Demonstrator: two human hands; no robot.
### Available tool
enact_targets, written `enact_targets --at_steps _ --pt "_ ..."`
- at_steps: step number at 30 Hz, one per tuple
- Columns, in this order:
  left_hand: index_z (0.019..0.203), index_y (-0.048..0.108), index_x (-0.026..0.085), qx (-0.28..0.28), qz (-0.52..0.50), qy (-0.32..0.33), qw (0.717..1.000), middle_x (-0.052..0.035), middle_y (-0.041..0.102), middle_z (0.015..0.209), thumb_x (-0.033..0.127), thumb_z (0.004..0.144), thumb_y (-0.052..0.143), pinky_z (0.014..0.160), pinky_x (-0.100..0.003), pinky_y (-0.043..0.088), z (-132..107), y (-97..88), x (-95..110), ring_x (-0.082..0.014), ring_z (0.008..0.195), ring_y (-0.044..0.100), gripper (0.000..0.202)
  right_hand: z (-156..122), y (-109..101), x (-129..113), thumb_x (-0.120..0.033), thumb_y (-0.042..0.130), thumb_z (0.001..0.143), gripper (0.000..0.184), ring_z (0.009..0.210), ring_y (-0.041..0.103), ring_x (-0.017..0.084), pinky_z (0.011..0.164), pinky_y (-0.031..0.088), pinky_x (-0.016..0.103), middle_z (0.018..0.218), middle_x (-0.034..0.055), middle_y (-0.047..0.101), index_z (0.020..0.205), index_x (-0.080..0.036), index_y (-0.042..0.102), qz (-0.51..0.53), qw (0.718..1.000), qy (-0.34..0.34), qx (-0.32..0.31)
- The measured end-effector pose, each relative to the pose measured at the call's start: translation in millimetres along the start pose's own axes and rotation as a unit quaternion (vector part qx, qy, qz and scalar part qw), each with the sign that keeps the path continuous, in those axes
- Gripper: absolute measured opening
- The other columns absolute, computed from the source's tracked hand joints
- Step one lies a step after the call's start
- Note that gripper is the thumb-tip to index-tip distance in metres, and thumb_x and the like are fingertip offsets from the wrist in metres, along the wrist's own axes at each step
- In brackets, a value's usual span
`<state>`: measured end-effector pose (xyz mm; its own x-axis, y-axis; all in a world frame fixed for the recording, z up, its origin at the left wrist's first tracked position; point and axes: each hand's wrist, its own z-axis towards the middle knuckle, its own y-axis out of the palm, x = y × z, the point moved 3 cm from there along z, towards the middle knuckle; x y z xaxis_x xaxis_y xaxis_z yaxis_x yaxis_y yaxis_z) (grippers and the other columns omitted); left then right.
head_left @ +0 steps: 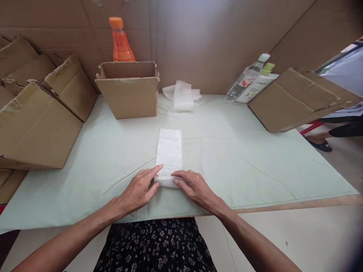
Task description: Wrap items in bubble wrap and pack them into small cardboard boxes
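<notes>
A strip of clear bubble wrap (169, 149) lies lengthwise in front of me, its near end folded or rolled into a thicker bundle. My left hand (141, 185) is at the left end of this bundle, its thumb against the near side and its index finger reaching over the top. At the right end, my right hand (195, 187) grips the bundle between thumb and fingers. Whether anything is wrapped inside cannot be seen.
Upright on the pale green cloth (221, 151) is an open cardboard box (136, 98), with an orange bottle (121, 45) behind it. More cardboard boxes (36, 124) crowd the left. White translucent sheets (183, 96), a clear bottle (246, 79), a white tube (256, 87) and another box (295, 100) line the back.
</notes>
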<state>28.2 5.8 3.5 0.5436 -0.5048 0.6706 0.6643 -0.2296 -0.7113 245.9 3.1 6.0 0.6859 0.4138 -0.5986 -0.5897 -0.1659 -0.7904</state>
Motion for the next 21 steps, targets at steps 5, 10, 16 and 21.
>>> enact_targets --at_steps 5,10,16,21 --pt "0.141 0.052 0.019 0.019 0.032 -0.07 0.997 -0.0036 0.068 0.087 0.024 0.091 0.054 0.078 -0.037 0.055 18 8.9 -14 -0.0206 0.078 0.063 0.05 -11 -12 -9 -0.029 0.054 0.098 0.024 0.111 0.065 0.028 0.091 0.05 0.045 0.12 0.0129 0.071 0.116 -0.022 0.068 -0.125 0.982 -0.054 0.132" --pt "0.136 0.056 0.017 0.078 0.082 0.003 0.994 -0.015 0.064 0.126 0.027 0.092 0.057 0.099 -0.048 0.05 20 5.4 -8 -0.0299 0.116 0.059 0.045 -10 3 -6 -0.023 0.054 0.097 0.024 0.105 0.065 0.028 0.088 0.05 0.045 0.12 0.0139 0.071 0.118 -0.017 0.066 -0.163 0.975 -0.136 0.061" --pt "0.141 0.051 0.021 -0.003 -0.011 -0.005 1.0 -0.0077 0.072 0.106 0.019 0.092 0.052 0.088 -0.041 0.054 6 -0.5 0 -0.0226 0.096 0.065 0.049 -1 1 10 -0.026 0.05 0.1 0.028 0.091 0.071 0.021 0.08 0.057 0.039 0.11 0.006 0.076 0.125 -0.025 0.064 -0.024 0.999 -0.041 0.012" --pt "0.137 0.055 0.02 0.018 0.059 -0.052 0.997 -0.0085 0.071 0.102 0.02 0.091 0.053 0.086 -0.044 0.053 16 6.9 -13 -0.0247 0.09 0.065 0.046 -11 -13 -3 -0.028 0.054 0.098 0.028 0.111 0.065 0.029 0.089 0.053 0.047 0.124 0.0148 0.069 0.122 -0.021 0.065 -0.129 0.983 -0.058 0.115"
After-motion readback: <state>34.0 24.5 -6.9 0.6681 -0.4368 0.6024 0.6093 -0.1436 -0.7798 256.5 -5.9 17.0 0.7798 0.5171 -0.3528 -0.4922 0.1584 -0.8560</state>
